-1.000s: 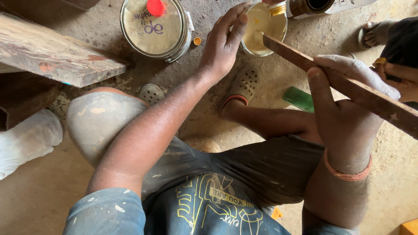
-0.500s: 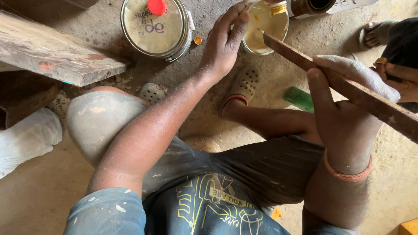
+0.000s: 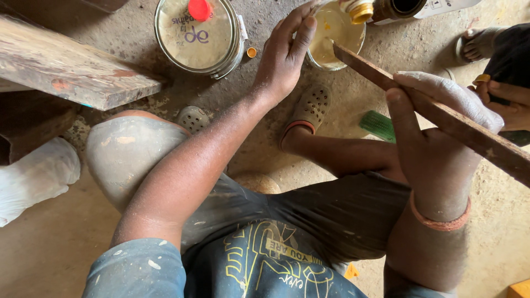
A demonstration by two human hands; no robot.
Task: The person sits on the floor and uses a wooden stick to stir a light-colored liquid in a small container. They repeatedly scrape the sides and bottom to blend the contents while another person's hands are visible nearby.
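Down on the floor, the left hand point(image 3: 284, 55) is staying spread on the tin point(image 3: 335, 34); the right hand point(image 3: 436, 132) is keeping clamped on the stick point(image 3: 475, 138), barely shifting.

The floor point(image 3: 66, 259) is bare, dusty concrete, brownish and scuffed, lit by soft, even daylight. A thick, worn wooden plank point(image 3: 72, 66) with chipped reddish paint juts in from the upper left, with a darker block point(image 3: 30, 124) beneath it. A white sack point(image 3: 33, 176) lies at the left edge.
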